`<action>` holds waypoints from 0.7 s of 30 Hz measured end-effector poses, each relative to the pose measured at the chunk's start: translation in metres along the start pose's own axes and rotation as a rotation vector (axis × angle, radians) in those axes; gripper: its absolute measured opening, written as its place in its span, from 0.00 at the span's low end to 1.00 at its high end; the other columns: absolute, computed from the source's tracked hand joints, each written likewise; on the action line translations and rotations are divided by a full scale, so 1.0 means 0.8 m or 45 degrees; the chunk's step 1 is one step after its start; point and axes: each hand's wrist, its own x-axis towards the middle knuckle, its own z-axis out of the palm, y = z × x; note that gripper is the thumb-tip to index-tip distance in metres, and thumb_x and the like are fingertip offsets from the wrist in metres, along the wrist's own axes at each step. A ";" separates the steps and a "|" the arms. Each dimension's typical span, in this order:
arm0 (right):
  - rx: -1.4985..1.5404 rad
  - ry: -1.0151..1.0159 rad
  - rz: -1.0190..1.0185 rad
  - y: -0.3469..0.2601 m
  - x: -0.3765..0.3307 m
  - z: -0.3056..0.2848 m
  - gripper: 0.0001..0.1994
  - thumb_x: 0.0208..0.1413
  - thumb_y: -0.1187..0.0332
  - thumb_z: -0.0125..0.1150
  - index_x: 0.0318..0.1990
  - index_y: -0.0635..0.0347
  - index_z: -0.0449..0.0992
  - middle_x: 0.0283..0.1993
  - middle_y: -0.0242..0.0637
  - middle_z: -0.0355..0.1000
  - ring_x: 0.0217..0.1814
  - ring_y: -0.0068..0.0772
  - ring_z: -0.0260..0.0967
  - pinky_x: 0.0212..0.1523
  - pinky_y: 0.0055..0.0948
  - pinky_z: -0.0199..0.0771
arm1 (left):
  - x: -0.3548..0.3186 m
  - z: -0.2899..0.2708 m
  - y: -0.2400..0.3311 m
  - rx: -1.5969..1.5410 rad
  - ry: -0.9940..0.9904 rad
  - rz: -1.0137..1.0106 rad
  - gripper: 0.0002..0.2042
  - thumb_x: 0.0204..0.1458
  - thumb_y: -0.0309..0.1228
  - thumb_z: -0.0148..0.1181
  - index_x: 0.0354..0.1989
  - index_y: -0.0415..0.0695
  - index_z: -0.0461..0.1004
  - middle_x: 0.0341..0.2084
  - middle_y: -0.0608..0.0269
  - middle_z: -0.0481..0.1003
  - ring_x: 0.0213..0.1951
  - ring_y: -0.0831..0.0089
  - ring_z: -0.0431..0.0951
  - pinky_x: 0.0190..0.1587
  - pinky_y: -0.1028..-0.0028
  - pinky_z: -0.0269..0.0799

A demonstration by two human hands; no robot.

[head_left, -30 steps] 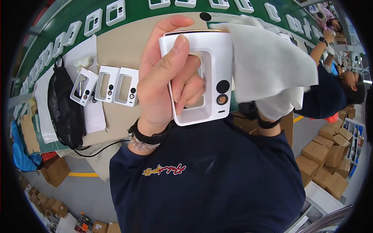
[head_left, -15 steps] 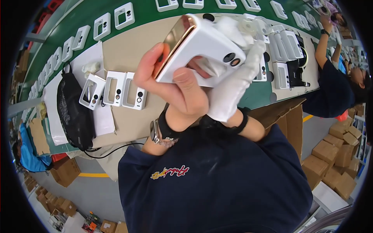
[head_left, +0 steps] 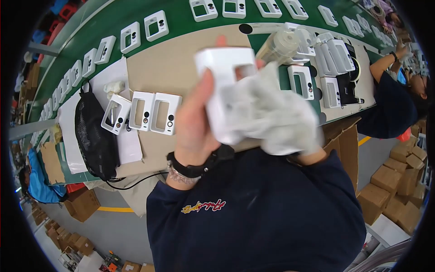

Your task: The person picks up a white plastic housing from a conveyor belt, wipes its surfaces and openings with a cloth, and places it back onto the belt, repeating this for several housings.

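Note:
My bare left hand [head_left: 195, 124] is closed round a white plastic housing [head_left: 223, 68], held up in front of my chest. Part of the housing's rectangular opening shows near its top. White glove fabric covers my right hand [head_left: 290, 120], which lies against the housing's right side and hides its lower part. Motion smears that hand, and whether its bunched white material includes a separate cloth I cannot make out. On the bench to the left, three similar white housings [head_left: 166, 113] lie side by side.
A green belt [head_left: 179, 34] carrying several spaced white housings runs along the far side. A black mesh bag [head_left: 95, 131] lies at the left. To the right stand a clear plastic bottle [head_left: 283, 45], stacked white housings [head_left: 337, 56] and a cardboard box [head_left: 344, 149]; a co-worker [head_left: 392, 106] is beyond.
The housing has come down and turned, so its gold-coloured face no longer shows. My gloved right hand has moved from behind it onto its right side.

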 end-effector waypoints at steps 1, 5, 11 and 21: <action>-0.001 -0.002 -0.024 0.029 0.022 0.030 0.14 0.49 0.61 0.43 0.39 0.60 0.67 0.37 0.41 0.66 0.32 0.39 0.66 0.31 0.29 0.68 | 0.000 0.002 -0.004 -0.054 -0.077 0.007 0.31 0.50 0.50 0.37 0.58 0.45 0.43 0.55 0.48 0.49 0.51 0.56 0.59 0.52 0.60 0.55; -0.005 -0.056 -0.088 0.008 -0.001 -0.026 0.15 0.45 0.64 0.47 0.40 0.60 0.67 0.37 0.40 0.67 0.32 0.38 0.66 0.32 0.29 0.68 | 0.007 -0.021 -0.006 -0.309 -0.392 -0.042 0.28 0.51 0.47 0.35 0.57 0.42 0.45 0.54 0.48 0.50 0.50 0.56 0.61 0.52 0.58 0.55; -0.030 -0.098 -0.151 0.029 0.037 -0.017 0.17 0.40 0.68 0.53 0.42 0.60 0.68 0.35 0.39 0.67 0.32 0.37 0.67 0.33 0.28 0.67 | -0.007 -0.012 -0.015 -0.503 -0.414 -0.033 0.28 0.52 0.43 0.36 0.57 0.39 0.45 0.51 0.50 0.57 0.49 0.62 0.63 0.51 0.68 0.56; 0.044 -0.655 0.023 0.023 0.049 -0.049 0.22 0.35 0.73 0.56 0.44 0.59 0.66 0.34 0.41 0.67 0.32 0.42 0.66 0.32 0.30 0.67 | -0.036 -0.036 -0.011 -0.182 -0.253 -0.196 0.24 0.48 0.38 0.41 0.49 0.33 0.57 0.45 0.54 0.63 0.46 0.68 0.64 0.47 0.75 0.58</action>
